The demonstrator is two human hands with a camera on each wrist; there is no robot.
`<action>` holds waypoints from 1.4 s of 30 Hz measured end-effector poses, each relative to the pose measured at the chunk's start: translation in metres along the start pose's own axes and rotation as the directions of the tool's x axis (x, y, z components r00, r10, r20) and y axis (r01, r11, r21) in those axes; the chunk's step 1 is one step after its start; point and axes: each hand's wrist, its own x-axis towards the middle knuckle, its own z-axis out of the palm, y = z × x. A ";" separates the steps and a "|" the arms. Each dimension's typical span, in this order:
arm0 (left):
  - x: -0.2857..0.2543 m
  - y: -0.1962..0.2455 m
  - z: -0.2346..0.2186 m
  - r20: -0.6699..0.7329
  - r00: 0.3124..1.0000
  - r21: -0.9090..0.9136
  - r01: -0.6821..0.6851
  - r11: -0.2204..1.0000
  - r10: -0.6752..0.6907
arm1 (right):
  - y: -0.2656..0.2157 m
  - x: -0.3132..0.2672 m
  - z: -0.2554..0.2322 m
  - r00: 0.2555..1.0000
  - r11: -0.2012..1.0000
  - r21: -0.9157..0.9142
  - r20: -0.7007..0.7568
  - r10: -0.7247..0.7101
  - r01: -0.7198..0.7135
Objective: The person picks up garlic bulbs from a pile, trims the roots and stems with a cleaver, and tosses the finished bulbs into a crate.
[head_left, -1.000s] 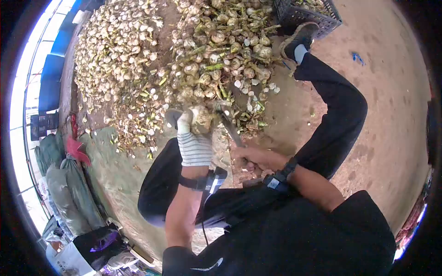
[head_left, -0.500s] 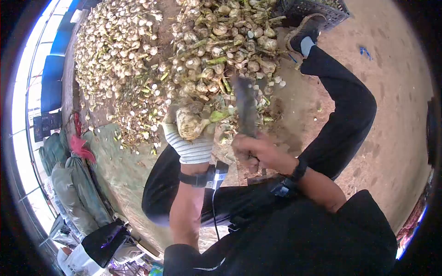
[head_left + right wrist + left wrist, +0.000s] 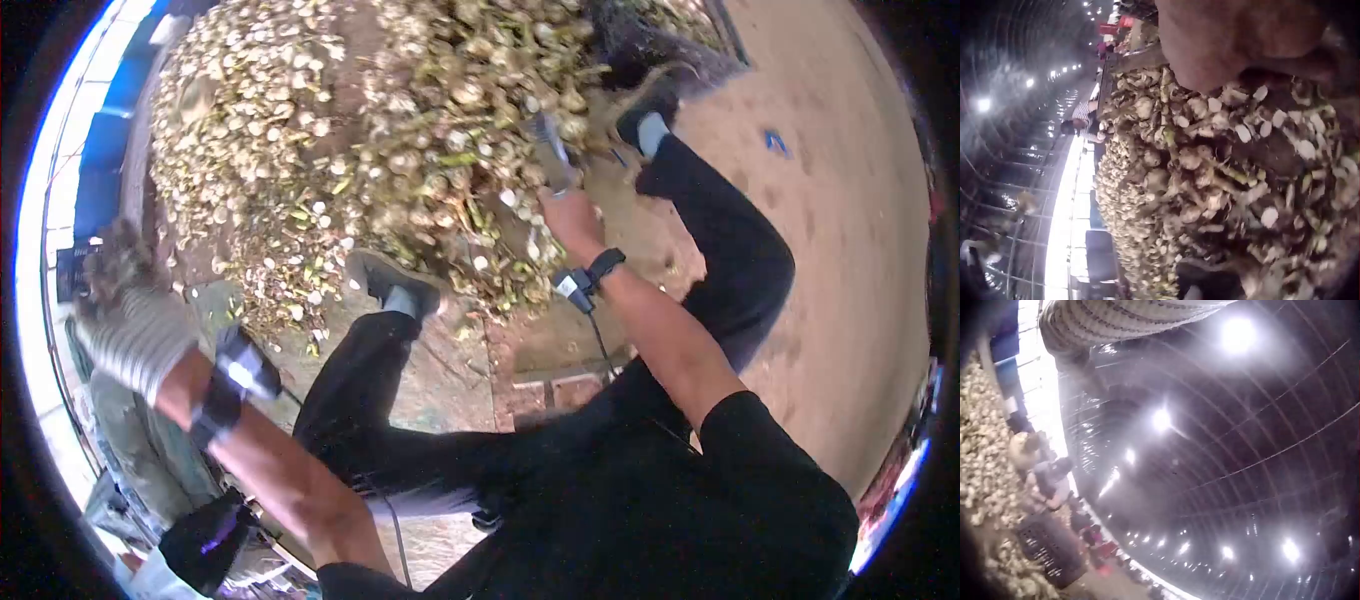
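Observation:
My left hand, in a white striped glove, is flung out to the far left, its fingers blurred and nothing seen in them. In the left wrist view the glove runs along the top, fingers stretched out. A pale round garlic bulb, blurred, shows above the left heap beyond that hand. My right hand grips a knife, its blade pointing up and away over the edge of the garlic heap. The right wrist view shows this hand close over untrimmed bulbs and cut stems; the knife is hidden there.
A second heap of trimmed garlic spreads at the left. A dark crate stands at the back right, near one shoe; the other shoe is at the heap's front edge. Sacks lie lower left. People work farther off.
The left hand has swung from the middle out to the far left and has let go of the garlic bulb. The right hand with the knife has moved forward, over the heap's edge.

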 end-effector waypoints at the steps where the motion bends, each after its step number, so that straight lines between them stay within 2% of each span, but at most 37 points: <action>1: -0.027 0.020 0.039 -0.109 0.994 -0.248 -0.032 0.968 0.005 | 0.001 0.028 0.005 0.987 0.983 0.085 -0.022 -0.158 0.160; 3: -0.061 0.028 0.057 -0.044 0.999 -0.309 -0.035 0.950 0.022 | -0.022 0.055 0.003 0.989 0.938 0.332 0.067 -0.130 0.101; 5: -0.095 -0.006 0.069 -0.127 0.991 -0.070 -0.039 0.997 0.030 | -0.023 0.080 0.021 0.991 0.949 0.313 0.122 -0.063 0.022; 7: -0.121 -0.057 0.063 -0.172 0.954 0.050 0.257 0.965 -0.245 | -0.026 0.081 0.025 0.962 0.931 0.294 0.225 0.155 -0.219; 8: -0.132 -0.085 0.055 -0.095 0.977 0.394 0.215 0.893 -0.193 | -0.023 0.075 0.023 0.962 0.935 0.285 0.232 0.147 -0.212; 9: -0.133 -0.097 0.054 -0.090 0.818 0.004 0.571 0.821 -0.569 | -0.023 0.064 0.015 0.931 0.866 0.395 0.313 0.188 -0.308; 10: -0.137 -0.108 0.055 0.034 0.756 -0.101 0.653 0.751 -0.653 | -0.023 0.053 0.010 0.893 0.772 0.492 0.394 0.216 -0.403; 11: -0.138 -0.114 0.064 -0.003 0.726 -0.055 0.687 0.725 -0.688 | -0.018 0.045 0.011 0.897 0.775 0.494 0.389 0.209 -0.395; 13: -0.148 -0.135 0.061 0.036 0.700 -0.055 0.714 0.698 -0.713 | -0.014 0.025 0.003 0.901 0.675 0.614 0.391 0.189 -0.409; 15: -0.159 -0.154 0.060 0.078 0.698 -0.019 0.715 0.699 -0.712 | -0.026 0.002 -0.001 0.928 0.690 0.650 0.362 0.089 -0.320; 17: -0.164 -0.171 0.062 0.067 0.665 0.077 0.740 0.669 -0.744 | -0.083 -0.053 -0.042 0.912 0.719 0.655 0.404 -0.073 -0.233; 19: -0.169 -0.165 0.071 0.107 0.588 0.077 0.799 0.596 -0.802 | -0.113 -0.100 -0.062 0.905 0.768 0.625 0.395 -0.155 -0.142; 20: -0.174 -0.165 0.076 0.069 0.536 0.095 0.836 0.540 -0.842 | -0.121 -0.121 -0.069 0.897 0.774 0.626 0.390 -0.208 -0.094; 21: -0.179 -0.169 0.077 0.086 0.539 0.097 0.833 0.545 -0.838 | -0.124 -0.141 -0.073 0.886 0.777 0.627 0.387 -0.256 -0.049; 22: -0.185 -0.174 0.076 0.208 0.627 0.051 0.759 0.649 -0.750 | -0.123 -0.160 -0.073 0.893 0.774 0.631 0.372 -0.255 -0.042; 23: -0.189 -0.179 0.075 0.319 0.700 -0.009 0.677 0.736 -0.639 | -0.122 -0.178 -0.071 0.845 0.721 0.658 0.244 -0.476 0.216; 24: -0.191 -0.164 0.077 0.329 0.710 -0.056 0.673 0.737 -0.623 | -0.119 -0.188 -0.072 0.733 0.611 0.648 0.118 -0.670 0.454; 25: -0.193 -0.144 0.081 0.348 0.704 -0.074 0.679 0.730 -0.620 | -0.115 -0.195 -0.077 0.740 0.613 0.646 0.110 -0.664 0.454; 27: -0.200 -0.135 0.084 0.367 0.760 -0.130 0.613 0.779 -0.537 | -0.106 -0.206 -0.088 0.757 0.707 0.622 0.268 -0.596 0.336; 28: -0.201 -0.129 0.084 0.398 0.789 -0.083 0.539 0.838 -0.468 | -0.111 -0.211 -0.105 0.770 0.776 0.571 0.357 -0.529 0.269; 29: -0.200 -0.124 0.084 0.432 0.810 -0.041 0.458 0.888 -0.398 | -0.110 -0.212 -0.117 0.778 0.782 0.567 0.357 -0.517 0.259; 31: -0.197 -0.116 0.085 0.497 0.789 -0.057 0.445 0.894 -0.361 | -0.105 -0.207 -0.134 0.805 0.862 0.331 0.337 -0.488 0.383; 33: -0.196 -0.117 0.080 0.549 0.748 -0.064 0.483 0.873 -0.373 | -0.099 -0.202 -0.141 0.820 0.875 0.280 0.322 -0.473 0.395; 35: -0.201 -0.120 0.079 0.517 0.774 0.039 0.406 0.913 -0.366 | -0.094 -0.197 -0.148 0.769 0.815 0.252 0.274 -0.578 0.522; 37: -0.203 -0.118 0.079 0.565 0.676 0.180 0.458 0.871 -0.473 | -0.099 -0.200 -0.158 0.787 0.842 0.184 0.300 -0.539 0.507; 38: -0.208 -0.111 0.082 0.559 0.674 0.292 0.385 0.876 -0.483 | -0.101 -0.200 -0.160 0.735 0.798 0.139 0.323 -0.597 0.587; 39: -0.211 -0.130 0.062 0.636 0.621 0.393 0.252 0.885 -0.459 | -0.105 -0.201 -0.163 0.675 0.742 0.097 0.351 -0.649 0.663; 40: -0.216 -0.140 0.053 0.629 0.604 0.391 0.299 0.870 -0.490 | -0.113 -0.204 -0.167 0.682 0.769 0.085 0.407 -0.608 0.634; 42: -0.220 -0.148 0.044 0.620 0.578 0.398 0.352 0.847 -0.531 | -0.107 -0.202 -0.162 0.688 0.781 0.100 0.413 -0.597 0.617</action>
